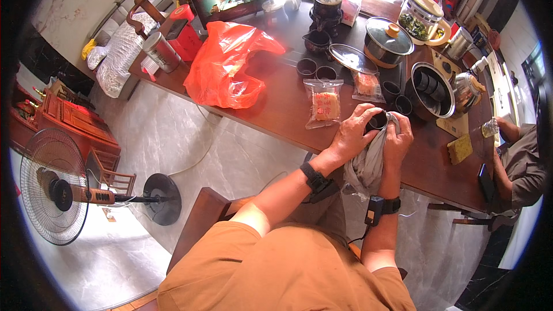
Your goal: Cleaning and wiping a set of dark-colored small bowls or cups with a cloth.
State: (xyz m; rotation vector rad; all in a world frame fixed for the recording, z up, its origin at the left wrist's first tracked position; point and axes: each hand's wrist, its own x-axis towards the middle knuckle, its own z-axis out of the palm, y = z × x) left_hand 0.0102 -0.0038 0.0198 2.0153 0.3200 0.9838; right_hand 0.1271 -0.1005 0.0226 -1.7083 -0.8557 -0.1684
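A small dark teacup (377, 121) is between my two hands at the front edge of the wooden table. My left hand (351, 133) grips the cup's rim and side. Bunched in my right hand (398, 134) is a grey cloth (366, 165), pressed against the cup's right side and hanging down below the table edge. Just beyond my hands lie a clear-wrapped pastry (326, 106) and another wrapped pastry (367, 83). Two dark cups stand to the right, a nearer cup (403, 105) and a farther cup (391, 90). Another dark cup (306, 68) stands farther left.
A metal bowl (448, 110) holding dark cups stands right, beside a glass kettle (468, 90). A red plastic bag (229, 69) spreads over the left side. Farther back are a lidded pot (389, 41) and a glass lid (353, 58). At right, a person's hand holds a glass (490, 128).
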